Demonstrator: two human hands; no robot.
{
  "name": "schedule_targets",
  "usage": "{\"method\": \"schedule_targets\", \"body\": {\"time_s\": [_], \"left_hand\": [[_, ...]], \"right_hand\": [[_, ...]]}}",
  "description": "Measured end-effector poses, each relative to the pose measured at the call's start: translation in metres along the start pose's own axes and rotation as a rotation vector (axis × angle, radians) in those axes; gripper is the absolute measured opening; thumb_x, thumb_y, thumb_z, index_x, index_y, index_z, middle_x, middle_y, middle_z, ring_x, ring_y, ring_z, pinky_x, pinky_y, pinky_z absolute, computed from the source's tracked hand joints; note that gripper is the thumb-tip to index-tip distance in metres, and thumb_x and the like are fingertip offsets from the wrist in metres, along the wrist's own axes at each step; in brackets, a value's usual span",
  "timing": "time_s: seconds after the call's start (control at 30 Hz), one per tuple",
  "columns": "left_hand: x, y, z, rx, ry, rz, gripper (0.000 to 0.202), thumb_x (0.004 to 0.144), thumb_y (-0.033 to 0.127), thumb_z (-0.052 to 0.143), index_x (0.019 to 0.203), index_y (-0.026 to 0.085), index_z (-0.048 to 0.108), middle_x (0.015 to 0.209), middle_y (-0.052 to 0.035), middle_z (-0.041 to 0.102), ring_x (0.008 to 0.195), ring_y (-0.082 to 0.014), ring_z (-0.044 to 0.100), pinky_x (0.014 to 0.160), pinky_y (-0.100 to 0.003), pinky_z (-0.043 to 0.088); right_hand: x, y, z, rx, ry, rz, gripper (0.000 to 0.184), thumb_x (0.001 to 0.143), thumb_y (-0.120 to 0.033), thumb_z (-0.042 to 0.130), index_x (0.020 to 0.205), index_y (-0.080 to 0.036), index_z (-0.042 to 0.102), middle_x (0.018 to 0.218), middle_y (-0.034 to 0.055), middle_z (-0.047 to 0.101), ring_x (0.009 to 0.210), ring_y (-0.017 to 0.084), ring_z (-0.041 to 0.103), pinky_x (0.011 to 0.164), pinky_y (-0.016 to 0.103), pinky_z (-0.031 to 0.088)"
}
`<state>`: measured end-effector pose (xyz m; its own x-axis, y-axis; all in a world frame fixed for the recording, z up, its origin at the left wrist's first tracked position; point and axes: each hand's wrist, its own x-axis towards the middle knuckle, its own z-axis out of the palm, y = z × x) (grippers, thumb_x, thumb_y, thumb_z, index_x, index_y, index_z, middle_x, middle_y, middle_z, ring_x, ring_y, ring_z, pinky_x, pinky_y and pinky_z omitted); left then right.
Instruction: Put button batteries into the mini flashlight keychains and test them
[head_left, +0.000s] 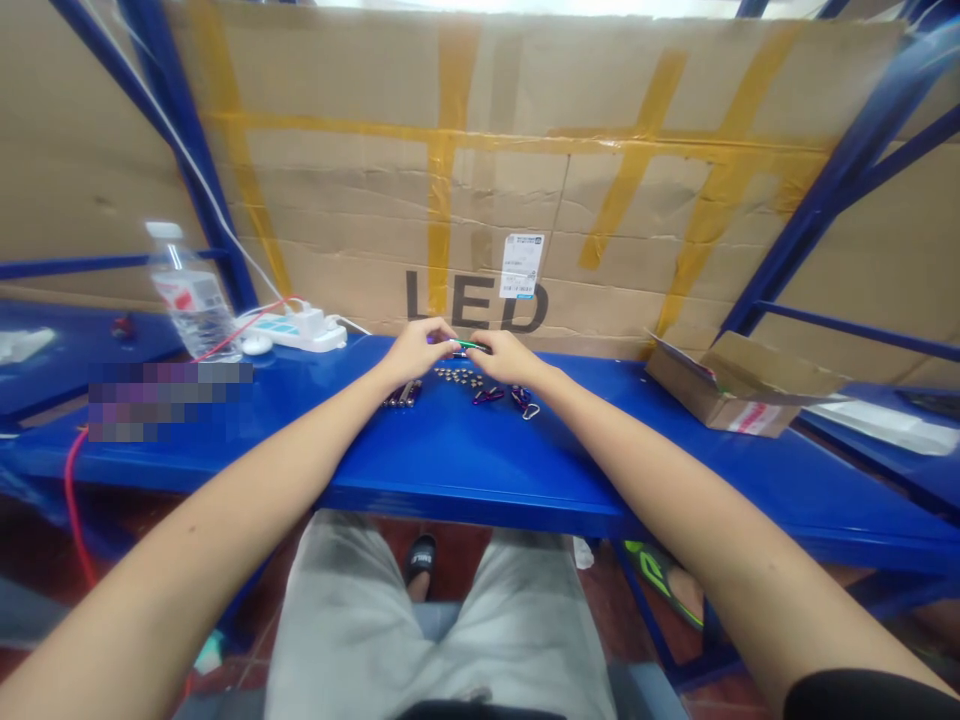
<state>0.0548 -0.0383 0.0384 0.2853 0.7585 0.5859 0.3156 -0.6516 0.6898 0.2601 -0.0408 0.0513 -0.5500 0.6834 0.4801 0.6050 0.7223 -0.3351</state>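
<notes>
Over the far part of the blue table, my left hand [421, 350] and my right hand [508, 358] meet with bent fingers. A slim green piece [472, 346] lies between them, its right end in my right hand's fingers. My left hand is closed at its left end; a purple glint shows there, but what those fingers hold is unclear. Just below the hands lie several small gold-coloured pieces [463, 378]. Dark, shiny small tubes [403, 394] lie beneath my left wrist. Purple carabiner clips [489, 396] and a silvery carabiner [531, 411] lie beside my right wrist.
A tall cardboard sheet [360, 220] marked LED stands behind the table [450, 460]. To the left are a water bottle [191, 300] and a white power strip [296, 328] with cables. An open cardboard box [739, 385] sits at right, near blue frame posts [817, 210].
</notes>
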Motion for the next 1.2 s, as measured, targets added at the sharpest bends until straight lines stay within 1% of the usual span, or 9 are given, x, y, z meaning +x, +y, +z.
{"method": "schedule_targets", "body": {"time_s": [0.17, 0.43, 0.53, 0.67, 0.73, 0.83, 1.03, 1.1, 1.2], "left_hand": [[-0.003, 0.005, 0.003, 0.013, 0.01, 0.017, 0.019, 0.076, 0.035, 0.077, 0.081, 0.018, 0.07, 0.078, -0.0044, 0.07, 0.076, -0.0197, 0.061, 0.077, -0.036, 0.047], [-0.006, 0.008, 0.004, -0.007, 0.031, 0.0, 0.028, 0.069, 0.037, 0.081, 0.089, 0.018, 0.075, 0.088, -0.0055, 0.074, 0.087, -0.0231, 0.065, 0.088, -0.041, 0.05], [-0.006, 0.01, 0.006, -0.213, -0.016, -0.081, 0.035, 0.07, 0.045, 0.081, 0.089, 0.016, 0.075, 0.085, -0.0075, 0.074, 0.087, -0.0248, 0.067, 0.092, -0.045, 0.052], [-0.004, 0.012, 0.004, -0.653, -0.161, -0.25, 0.065, 0.086, 0.071, 0.053, 0.094, 0.011, 0.075, 0.094, -0.0192, 0.074, 0.1, -0.0325, 0.069, 0.096, -0.051, 0.053], [-0.004, 0.013, 0.002, -0.748, -0.188, -0.292, 0.076, 0.087, 0.076, 0.043, 0.1, 0.009, 0.076, 0.101, -0.0233, 0.074, 0.109, -0.0365, 0.067, 0.098, -0.052, 0.052], [-0.005, 0.013, -0.001, -0.793, -0.191, -0.324, 0.082, 0.086, 0.079, 0.039, 0.106, 0.008, 0.075, 0.107, -0.0252, 0.073, 0.115, -0.0387, 0.064, 0.1, -0.052, 0.051], [-0.004, 0.01, 0.001, -0.782, -0.184, -0.325, 0.071, 0.087, 0.074, 0.046, 0.097, 0.01, 0.075, 0.105, -0.0233, 0.074, 0.112, -0.0361, 0.065, 0.099, -0.051, 0.052], [-0.004, 0.008, 0.004, -0.729, -0.166, -0.296, 0.055, 0.086, 0.063, 0.061, 0.095, 0.011, 0.075, 0.102, -0.02, 0.074, 0.105, -0.032, 0.067, 0.097, -0.049, 0.052], [-0.004, 0.002, 0.007, -0.494, -0.124, -0.266, 0.033, 0.073, 0.037, 0.082, 0.094, 0.013, 0.075, 0.09, -0.0117, 0.074, 0.088, -0.0232, 0.068, 0.09, -0.044, 0.052]], "right_hand": [[-0.007, -0.005, -0.003, -0.063, 0.009, -0.005, 0.024, 0.095, -0.023, 0.05, 0.093, -0.013, 0.071, 0.09, 0.0096, 0.073, 0.079, 0.019, 0.061, 0.071, 0.029, 0.04], [-0.015, -0.005, -0.007, -0.063, 0.021, -0.013, 0.022, 0.097, -0.024, 0.051, 0.097, -0.013, 0.071, 0.091, 0.0097, 0.074, 0.082, 0.02, 0.061, 0.073, 0.027, 0.04], [-0.016, -0.004, -0.008, -0.043, 0.025, -0.013, 0.021, 0.096, -0.025, 0.052, 0.096, -0.014, 0.07, 0.09, 0.0082, 0.073, 0.081, 0.019, 0.061, 0.073, 0.027, 0.04], [-0.018, -0.003, -0.009, -0.02, 0.021, -0.016, 0.022, 0.096, -0.026, 0.051, 0.093, -0.014, 0.07, 0.087, 0.0065, 0.072, 0.077, 0.017, 0.058, 0.072, 0.027, 0.039], [-0.019, -0.003, -0.01, -0.023, 0.028, -0.033, 0.023, 0.095, -0.025, 0.05, 0.09, -0.014, 0.069, 0.083, 0.0054, 0.07, 0.074, 0.016, 0.056, 0.07, 0.028, 0.038], [-0.021, -0.006, -0.011, -0.049, 0.027, -0.062, 0.021, 0.092, -0.022, 0.05, 0.082, -0.015, 0.067, 0.074, 0.0026, 0.066, 0.068, 0.015, 0.053, 0.066, 0.027, 0.035], [-0.023, -0.01, -0.01, -0.104, 0.024, -0.035, 0.02, 0.09, -0.022, 0.05, 0.079, -0.016, 0.065, 0.07, 0.0029, 0.065, 0.064, 0.015, 0.051, 0.063, 0.028, 0.034], [-0.023, -0.008, -0.009, -0.101, 0.031, -0.013, 0.017, 0.09, -0.022, 0.051, 0.086, -0.015, 0.066, 0.077, 0.0054, 0.068, 0.069, 0.017, 0.055, 0.066, 0.028, 0.037], [-0.023, -0.004, -0.008, -0.04, 0.046, 0.01, 0.019, 0.089, -0.022, 0.053, 0.103, -0.015, 0.063, 0.095, 0.0093, 0.071, 0.082, 0.02, 0.06, 0.074, 0.03, 0.043]]}}
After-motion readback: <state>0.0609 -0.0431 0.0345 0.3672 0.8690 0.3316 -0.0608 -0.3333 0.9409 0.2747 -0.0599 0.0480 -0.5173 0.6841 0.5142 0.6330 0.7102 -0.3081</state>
